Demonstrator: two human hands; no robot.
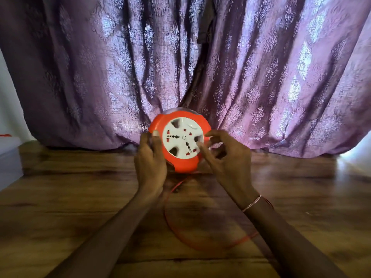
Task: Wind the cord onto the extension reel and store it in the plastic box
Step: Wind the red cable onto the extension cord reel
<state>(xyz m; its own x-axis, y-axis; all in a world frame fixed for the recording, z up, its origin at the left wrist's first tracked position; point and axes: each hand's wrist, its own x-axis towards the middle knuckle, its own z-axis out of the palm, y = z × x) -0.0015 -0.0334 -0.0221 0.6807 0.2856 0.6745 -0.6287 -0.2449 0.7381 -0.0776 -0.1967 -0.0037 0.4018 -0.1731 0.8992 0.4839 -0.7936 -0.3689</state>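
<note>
We see the left hand [151,159] gripping the reel [179,140] at its rim; the right hand [226,157], fingers loosely spread, touches its white face.

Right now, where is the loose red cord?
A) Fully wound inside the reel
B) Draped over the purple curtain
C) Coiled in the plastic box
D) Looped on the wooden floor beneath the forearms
D: the red cord trails from the reel in a loop across the wooden floor.

purple curtain [251,73] (patterned, draped) | wooden table [60,197] | white wall [8,101] at left
</note>
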